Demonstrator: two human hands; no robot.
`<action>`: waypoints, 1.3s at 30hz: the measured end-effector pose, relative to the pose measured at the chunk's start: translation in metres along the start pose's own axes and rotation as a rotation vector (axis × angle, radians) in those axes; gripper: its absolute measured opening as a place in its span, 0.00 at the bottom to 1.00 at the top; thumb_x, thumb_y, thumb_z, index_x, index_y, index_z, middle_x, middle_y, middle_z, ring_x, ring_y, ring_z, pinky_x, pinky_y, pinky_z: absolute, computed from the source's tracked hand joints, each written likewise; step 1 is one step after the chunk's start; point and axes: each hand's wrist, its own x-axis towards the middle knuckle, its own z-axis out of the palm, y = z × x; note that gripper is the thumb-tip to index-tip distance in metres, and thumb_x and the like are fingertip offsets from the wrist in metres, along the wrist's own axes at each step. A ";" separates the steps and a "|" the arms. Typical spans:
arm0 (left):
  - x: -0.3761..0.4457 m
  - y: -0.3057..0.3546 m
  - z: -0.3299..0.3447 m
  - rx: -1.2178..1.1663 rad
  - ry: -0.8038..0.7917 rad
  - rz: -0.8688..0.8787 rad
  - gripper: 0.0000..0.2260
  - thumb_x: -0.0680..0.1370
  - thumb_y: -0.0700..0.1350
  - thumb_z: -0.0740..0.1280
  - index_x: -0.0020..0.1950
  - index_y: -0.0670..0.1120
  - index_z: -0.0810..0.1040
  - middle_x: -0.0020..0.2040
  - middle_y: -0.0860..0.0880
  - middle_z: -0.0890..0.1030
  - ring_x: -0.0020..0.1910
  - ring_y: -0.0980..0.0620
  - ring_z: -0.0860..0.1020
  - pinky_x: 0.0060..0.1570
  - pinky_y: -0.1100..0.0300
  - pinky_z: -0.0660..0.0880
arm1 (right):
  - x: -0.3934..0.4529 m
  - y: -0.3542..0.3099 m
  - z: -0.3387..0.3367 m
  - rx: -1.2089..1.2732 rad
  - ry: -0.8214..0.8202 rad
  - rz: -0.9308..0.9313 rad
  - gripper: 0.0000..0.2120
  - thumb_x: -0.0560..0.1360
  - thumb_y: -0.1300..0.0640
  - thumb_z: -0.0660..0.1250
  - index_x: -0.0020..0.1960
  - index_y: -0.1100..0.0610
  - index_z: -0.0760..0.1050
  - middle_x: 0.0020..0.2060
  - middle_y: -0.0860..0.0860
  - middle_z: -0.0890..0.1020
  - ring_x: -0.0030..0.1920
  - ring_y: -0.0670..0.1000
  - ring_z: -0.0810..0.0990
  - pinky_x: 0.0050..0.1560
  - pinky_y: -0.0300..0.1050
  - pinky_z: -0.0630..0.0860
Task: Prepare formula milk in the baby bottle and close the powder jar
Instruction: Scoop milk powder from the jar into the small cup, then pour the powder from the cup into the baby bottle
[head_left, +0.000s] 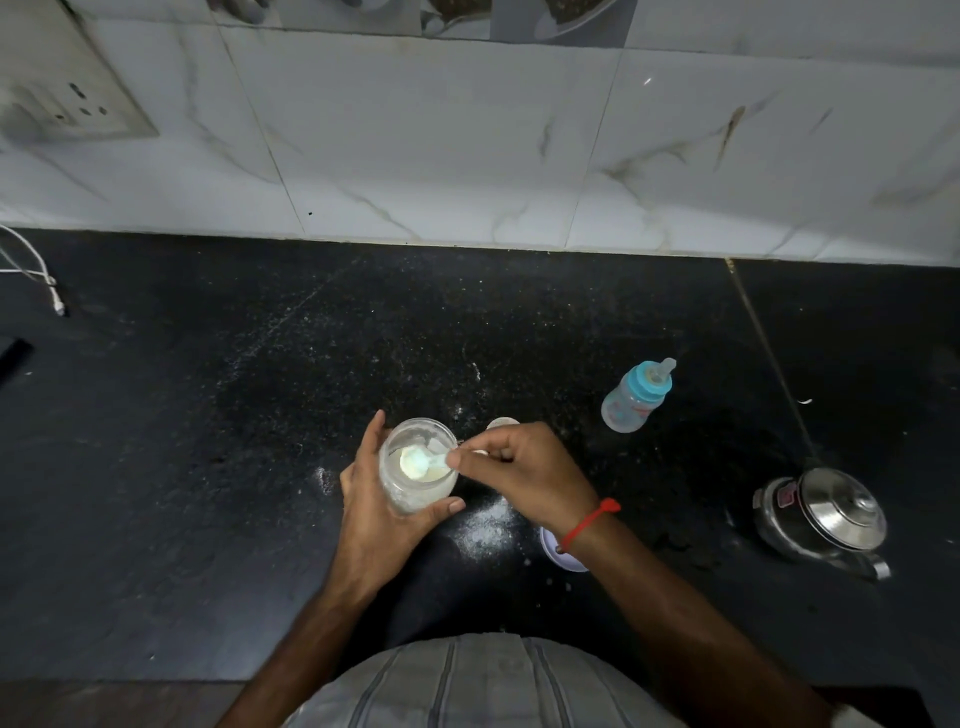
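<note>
My left hand (376, 499) grips an open clear powder jar (418, 470) on the black counter, fingers and thumb curled round its wall. My right hand (519, 470) pinches the handle of a white plastic scoop (418, 460), whose bowl sits inside the jar's mouth over the white powder. The baby bottle (636, 397), clear with a blue collar and teat on, stands apart to the right, further back. A round white lid (558, 551) lies partly hidden under my right wrist. A small pale round object (501, 423) peeks out behind my right hand.
Spilled white powder (485, 530) dusts the counter just right of the jar. A steel kettle (823, 519) with its lid on stands at the right. A white cable (36, 273) lies at the far left. A tiled wall (467, 156) bounds the counter at the back.
</note>
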 end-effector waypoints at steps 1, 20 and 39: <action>0.000 0.000 0.001 -0.015 -0.006 0.013 0.60 0.57 0.72 0.79 0.81 0.66 0.48 0.74 0.58 0.73 0.77 0.49 0.65 0.71 0.60 0.61 | 0.000 0.000 0.002 -0.114 -0.011 -0.002 0.11 0.74 0.51 0.78 0.53 0.55 0.87 0.27 0.40 0.82 0.30 0.37 0.78 0.39 0.33 0.73; -0.012 0.004 -0.009 0.231 0.178 0.082 0.68 0.52 0.77 0.74 0.84 0.57 0.45 0.84 0.51 0.51 0.82 0.46 0.53 0.77 0.40 0.51 | -0.018 0.076 -0.052 -0.113 0.883 -0.112 0.21 0.72 0.56 0.79 0.52 0.52 0.66 0.46 0.50 0.74 0.45 0.50 0.75 0.45 0.52 0.78; -0.021 0.114 0.060 0.223 -0.140 0.533 0.40 0.77 0.61 0.71 0.83 0.54 0.56 0.80 0.58 0.64 0.78 0.58 0.62 0.75 0.56 0.64 | -0.028 0.026 -0.093 0.385 0.428 -0.129 0.26 0.72 0.64 0.77 0.65 0.53 0.71 0.55 0.51 0.84 0.56 0.49 0.86 0.56 0.47 0.83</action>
